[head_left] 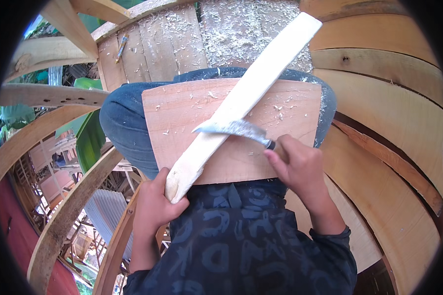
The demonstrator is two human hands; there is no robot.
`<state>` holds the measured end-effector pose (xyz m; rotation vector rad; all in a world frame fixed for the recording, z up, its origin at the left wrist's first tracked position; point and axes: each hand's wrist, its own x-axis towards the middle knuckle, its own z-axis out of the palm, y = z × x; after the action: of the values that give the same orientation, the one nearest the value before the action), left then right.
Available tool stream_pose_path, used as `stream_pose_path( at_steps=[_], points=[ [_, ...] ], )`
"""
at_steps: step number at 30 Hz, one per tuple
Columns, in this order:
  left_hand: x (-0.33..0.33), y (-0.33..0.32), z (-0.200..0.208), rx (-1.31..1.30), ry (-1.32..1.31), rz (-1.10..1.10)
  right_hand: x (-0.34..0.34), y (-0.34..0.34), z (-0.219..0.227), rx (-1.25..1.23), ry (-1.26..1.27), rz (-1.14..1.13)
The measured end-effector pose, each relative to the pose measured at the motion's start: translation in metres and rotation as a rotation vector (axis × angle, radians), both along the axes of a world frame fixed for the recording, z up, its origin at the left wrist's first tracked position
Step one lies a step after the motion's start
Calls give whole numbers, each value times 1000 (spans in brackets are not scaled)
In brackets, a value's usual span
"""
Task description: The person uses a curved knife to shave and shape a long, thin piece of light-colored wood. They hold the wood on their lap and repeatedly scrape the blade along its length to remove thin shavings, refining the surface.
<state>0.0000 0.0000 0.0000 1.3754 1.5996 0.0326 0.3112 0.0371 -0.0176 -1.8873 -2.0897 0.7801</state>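
Observation:
A long pale strip of wood slants across a flat wooden board that rests on my lap. My left hand is wrapped round the strip's near end, which looks roughly cut. In my right hand is a knife with a broad metal blade and a dark handle, most of which my fingers hide. The blade lies across the strip a little below its middle, its tip pointing left. Whether the edge bites into the wood cannot be made out. A few shavings are scattered on the board.
Curled shavings cover the plank floor beyond my knees. A small pen-like stick lies at the far left. Wooden rails with gaps run along my left, with green leaves behind. A plank wall curves along my right.

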Motion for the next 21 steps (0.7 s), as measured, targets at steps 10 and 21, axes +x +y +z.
stream_pose_path(
  at_steps=[10,21],
  points=[
    [7,-1,-4,36,12,17,12,1,-2,27,-21,-10],
    [7,1,-3,29,48,-9,7,-7,-9,19,-17,4]
  ],
)
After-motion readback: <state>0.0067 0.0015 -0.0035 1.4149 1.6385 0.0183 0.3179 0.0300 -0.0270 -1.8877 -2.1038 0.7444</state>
